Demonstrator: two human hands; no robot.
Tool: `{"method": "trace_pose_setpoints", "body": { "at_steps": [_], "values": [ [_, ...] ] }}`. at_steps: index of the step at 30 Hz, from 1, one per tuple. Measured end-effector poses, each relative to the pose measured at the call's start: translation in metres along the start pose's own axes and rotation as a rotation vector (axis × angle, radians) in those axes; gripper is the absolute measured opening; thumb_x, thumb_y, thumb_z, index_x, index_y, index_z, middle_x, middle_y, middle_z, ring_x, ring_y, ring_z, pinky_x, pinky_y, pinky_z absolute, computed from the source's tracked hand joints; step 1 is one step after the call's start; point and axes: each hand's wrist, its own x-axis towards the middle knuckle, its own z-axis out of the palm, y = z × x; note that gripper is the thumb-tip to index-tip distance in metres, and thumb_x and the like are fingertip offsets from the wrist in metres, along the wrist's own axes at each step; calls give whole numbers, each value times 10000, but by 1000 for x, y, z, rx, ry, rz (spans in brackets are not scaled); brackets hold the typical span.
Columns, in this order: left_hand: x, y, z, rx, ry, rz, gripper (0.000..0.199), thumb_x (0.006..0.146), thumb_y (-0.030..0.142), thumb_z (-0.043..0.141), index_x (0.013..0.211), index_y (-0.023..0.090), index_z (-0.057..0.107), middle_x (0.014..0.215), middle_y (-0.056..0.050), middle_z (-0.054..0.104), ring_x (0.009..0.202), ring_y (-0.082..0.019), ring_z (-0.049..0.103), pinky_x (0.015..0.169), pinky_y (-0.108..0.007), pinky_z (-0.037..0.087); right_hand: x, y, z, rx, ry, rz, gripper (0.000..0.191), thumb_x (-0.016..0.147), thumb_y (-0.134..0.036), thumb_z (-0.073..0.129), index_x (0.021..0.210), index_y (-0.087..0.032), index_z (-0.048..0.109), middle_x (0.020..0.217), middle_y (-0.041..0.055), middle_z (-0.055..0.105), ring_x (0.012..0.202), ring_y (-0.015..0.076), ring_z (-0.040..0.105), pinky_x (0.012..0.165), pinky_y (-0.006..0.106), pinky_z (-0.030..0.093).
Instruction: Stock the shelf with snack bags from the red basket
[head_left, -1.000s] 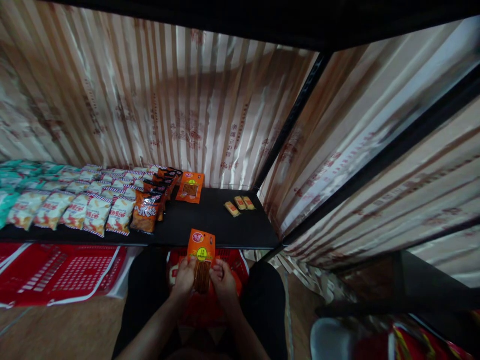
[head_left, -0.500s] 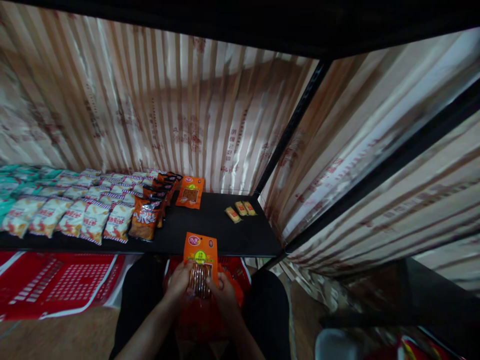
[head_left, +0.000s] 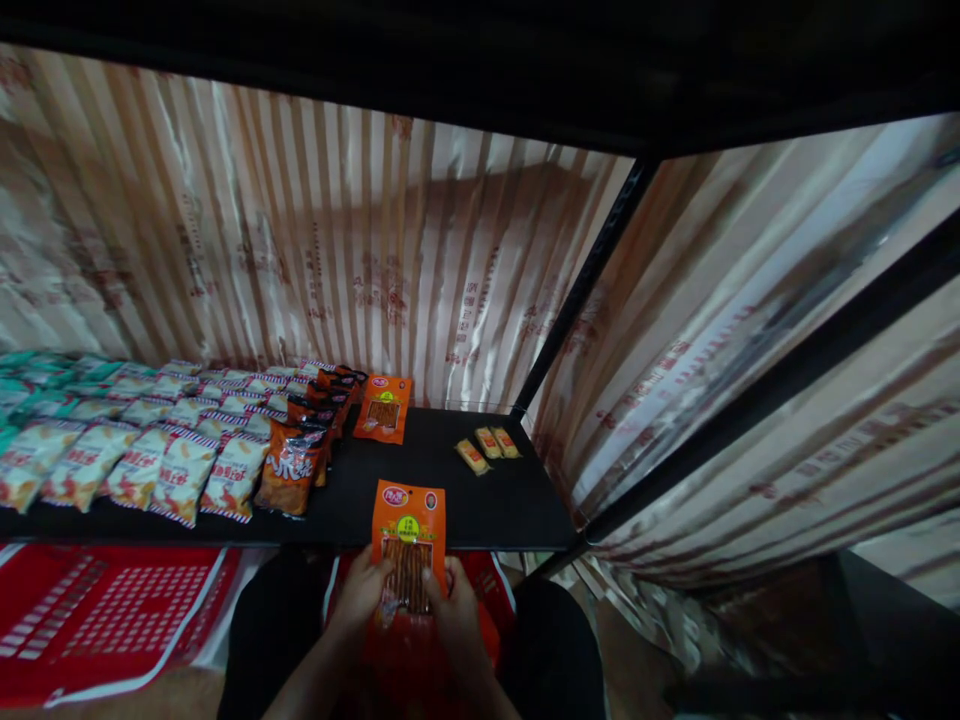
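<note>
Here's an orange packet [head_left: 409,520] held up between two hands, the left hand [head_left: 360,590] clamped on one side edge, the right hand [head_left: 457,610] on the other. Both thumbs press the front; how the fingers sit behind it, I can't tell. It's roughly upright in front of the black shelf [head_left: 442,495], its top poking up past the front edge, with a red basket [head_left: 504,578] below, between the knees. Up on the shelf, a matching packet [head_left: 382,410] leans at the back, just beside the brown snack bags [head_left: 289,470], with three small yellow packs [head_left: 487,450] off to the right. So the step in hand looks like steadying and squaring the packet, face outward. From this grip, any next move calls for both hands travelling together, lifting the lower edge clear of the shelf front without buckling the soft pouch.
</note>
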Motion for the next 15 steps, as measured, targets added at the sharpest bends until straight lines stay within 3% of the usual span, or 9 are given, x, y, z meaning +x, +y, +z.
{"method": "trace_pose_setpoints", "body": {
  "at_steps": [9, 15],
  "values": [
    [18, 2, 1, 56, 31, 48, 246, 502, 178, 514, 729, 142, 601, 611, -10, 644, 590, -191, 596, 617, -294, 474, 28, -10, 2, 82, 86, 0, 372, 607, -563, 608, 679, -207, 531, 694, 39, 633, 698, 212, 609, 650, 293, 484],
    [29, 22, 2, 109, 29, 147, 270, 522, 150, 469, 757, 142, 601, 694, -19, 668, 729, -199, 618, 707, -282, 472, 48, -4, 1, 96, -28, 5, 362, 621, -519, 624, 743, -183, 566, 741, 45, 652, 755, 214, 616, 705, 299, 487]
  ]
}}
